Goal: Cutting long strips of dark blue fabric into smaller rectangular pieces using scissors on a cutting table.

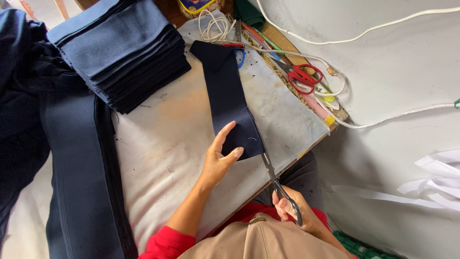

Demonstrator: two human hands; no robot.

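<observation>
A big stack of dark blue cloth pieces (pixel 124 52) sits on the white table (pixel 163 148). The left hand (pixel 220 158) presses flat and open on one dark blue strip (pixel 227 96). The right hand (pixel 292 208) grips grey scissors (pixel 275 180) touching the strip's edge. One pair of red scissors (pixel 302 76) lies further right, among white cords.

One package shows: a container (pixel 195 6) at the far end of the table, well beyond the left hand (pixel 219 160) and past the navy strip that hand presses. Only its lower part is in view, cut off by the picture's top edge; it looks rounded, yellow with a blue band and a touch of red. No labels, signs or screens can be made out.
</observation>
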